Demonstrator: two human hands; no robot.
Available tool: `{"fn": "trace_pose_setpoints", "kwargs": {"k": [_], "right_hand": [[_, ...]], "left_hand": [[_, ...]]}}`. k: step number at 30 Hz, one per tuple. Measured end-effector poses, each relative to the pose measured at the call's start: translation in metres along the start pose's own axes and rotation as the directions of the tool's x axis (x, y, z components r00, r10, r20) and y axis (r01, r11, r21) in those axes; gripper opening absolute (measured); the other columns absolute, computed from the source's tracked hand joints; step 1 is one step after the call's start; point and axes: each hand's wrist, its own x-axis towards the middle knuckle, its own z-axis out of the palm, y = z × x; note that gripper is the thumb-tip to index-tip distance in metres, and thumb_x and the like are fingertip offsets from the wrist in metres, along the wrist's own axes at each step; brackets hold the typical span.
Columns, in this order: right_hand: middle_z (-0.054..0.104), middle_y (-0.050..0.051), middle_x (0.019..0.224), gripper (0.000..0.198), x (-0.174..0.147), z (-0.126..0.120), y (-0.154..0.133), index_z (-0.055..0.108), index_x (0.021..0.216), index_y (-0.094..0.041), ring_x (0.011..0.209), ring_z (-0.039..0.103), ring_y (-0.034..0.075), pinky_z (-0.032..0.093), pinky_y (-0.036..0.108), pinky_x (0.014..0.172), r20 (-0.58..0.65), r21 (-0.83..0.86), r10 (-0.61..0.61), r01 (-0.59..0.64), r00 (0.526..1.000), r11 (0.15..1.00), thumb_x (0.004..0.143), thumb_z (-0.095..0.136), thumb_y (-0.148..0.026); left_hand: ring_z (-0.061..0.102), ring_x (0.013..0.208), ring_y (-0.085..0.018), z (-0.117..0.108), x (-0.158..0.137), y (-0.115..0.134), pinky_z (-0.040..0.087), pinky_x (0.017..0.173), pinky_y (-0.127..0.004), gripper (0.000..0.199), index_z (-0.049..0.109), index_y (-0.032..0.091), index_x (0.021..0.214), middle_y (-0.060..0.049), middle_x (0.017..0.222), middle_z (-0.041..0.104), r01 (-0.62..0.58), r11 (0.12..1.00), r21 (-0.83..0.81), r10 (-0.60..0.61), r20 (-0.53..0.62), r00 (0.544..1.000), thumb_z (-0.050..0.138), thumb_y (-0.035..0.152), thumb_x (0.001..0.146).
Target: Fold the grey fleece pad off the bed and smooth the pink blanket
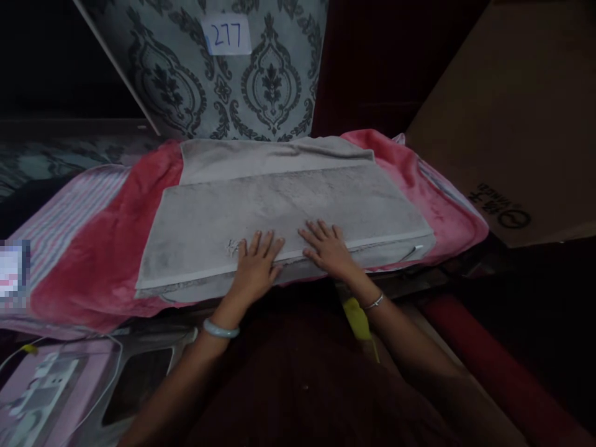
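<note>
A grey towel [298,202], partly folded over on itself, lies spread on a red and pink blanket [93,248]. My left hand [256,267] rests flat on the towel's near edge, fingers spread, beside a small dark embroidered mark. To its right, my right hand [326,248] also lies palm down on the towel with its fingers apart. Neither hand grips anything. Behind the folded part, a lighter, slightly wrinkled stretch of the towel reaches the back. A small white tag shows at the near right corner.
Patterned wallpaper [270,81] with a paper label [226,34] reading 277 rises behind. A large cardboard box [521,136] stands at the right. A striped cloth [69,217] shows at the left. Lower left are a power strip [46,391] and a white cable.
</note>
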Motion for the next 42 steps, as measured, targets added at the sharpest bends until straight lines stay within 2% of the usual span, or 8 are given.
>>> {"fn": "trace_pose_setpoints", "kwargs": {"k": [7,12,16,19,22,25,35,42], "right_hand": [[0.037,0.004,0.167,0.055,-0.053,0.012,-0.003,0.045,0.158,-0.031,0.156,0.026,0.031,0.025,0.057,0.122,-0.089,-0.039,0.028,-0.031,0.996,0.999,0.104,0.046,-0.041],[0.059,0.008,0.150,0.044,-0.060,0.020,0.003,0.066,0.140,-0.026,0.142,0.047,0.030,0.034,0.056,0.117,-0.242,0.091,0.025,-0.002,0.970,0.996,0.105,0.041,-0.037],[0.063,0.011,0.145,0.045,-0.018,0.015,-0.008,0.069,0.136,-0.023,0.138,0.050,0.031,0.036,0.056,0.115,-0.259,0.137,0.006,0.030,0.966,0.990,0.105,0.040,-0.039],[0.046,0.012,0.161,0.053,0.032,0.009,-0.034,0.054,0.153,-0.024,0.150,0.036,0.034,0.032,0.058,0.118,-0.153,0.084,-0.039,0.052,0.987,0.995,0.105,0.039,-0.042],[0.029,0.009,0.171,0.060,0.071,0.010,-0.059,0.039,0.162,-0.028,0.157,0.023,0.035,0.026,0.062,0.121,-0.003,0.028,-0.077,0.077,0.997,0.997,0.105,0.038,-0.046],[0.024,0.006,0.172,0.061,0.082,0.016,-0.070,0.036,0.163,-0.031,0.159,0.018,0.035,0.022,0.064,0.122,0.136,-0.005,-0.119,0.121,0.983,0.993,0.105,0.037,-0.050],[0.031,0.005,0.170,0.059,0.020,0.029,-0.061,0.039,0.162,-0.029,0.157,0.023,0.032,0.025,0.060,0.124,0.064,0.042,-0.177,0.175,0.982,0.984,0.106,0.038,-0.046],[0.063,0.013,0.143,0.044,0.044,0.013,-0.089,0.064,0.141,-0.023,0.131,0.056,0.029,0.046,0.052,0.112,-0.056,0.316,-0.310,0.312,0.949,0.896,0.102,0.046,-0.030]], "left_hand": [[0.030,0.154,-0.042,0.016,-0.028,0.010,0.027,0.121,-0.072,0.060,0.046,0.023,0.156,-0.011,0.165,0.040,-0.020,1.000,0.010,0.020,-0.074,0.997,0.053,0.020,0.097],[0.035,0.153,-0.036,0.009,-0.062,0.017,0.034,0.123,-0.063,0.057,0.052,0.022,0.151,-0.010,0.161,0.047,-0.046,0.998,-0.047,0.040,-0.117,0.992,0.057,0.018,0.094],[0.051,0.143,-0.025,-0.008,-0.069,-0.005,0.043,0.120,-0.051,0.044,0.059,0.022,0.143,-0.010,0.152,0.058,-0.067,0.990,-0.124,0.042,-0.188,0.981,0.044,0.023,0.102],[0.051,0.144,-0.026,-0.023,-0.052,-0.043,0.041,0.121,-0.052,0.046,0.058,0.019,0.145,-0.013,0.153,0.056,0.115,0.988,-0.102,-0.136,-0.227,0.964,0.037,0.026,0.104],[0.037,0.153,-0.034,-0.028,-0.032,-0.076,0.035,0.123,-0.058,0.057,0.048,0.011,0.153,-0.019,0.162,0.043,0.325,0.946,-0.014,-0.323,-0.151,0.934,0.045,0.034,0.101],[0.029,0.156,-0.038,-0.022,-0.027,-0.087,0.026,0.124,-0.066,0.066,0.044,0.008,0.156,-0.022,0.165,0.035,0.373,0.924,0.082,-0.371,-0.033,0.928,0.047,0.044,0.100],[0.026,0.157,-0.036,-0.001,-0.088,-0.067,0.025,0.126,-0.063,0.069,0.033,0.009,0.161,-0.022,0.167,0.032,0.240,0.969,0.062,-0.232,-0.112,0.966,0.046,0.041,0.102],[0.046,0.144,-0.035,-0.006,-0.095,-0.044,0.038,0.120,-0.058,0.044,0.059,0.019,0.142,-0.015,0.152,0.055,0.248,0.966,-0.078,-0.260,-0.226,0.939,0.051,0.029,0.099]]}}
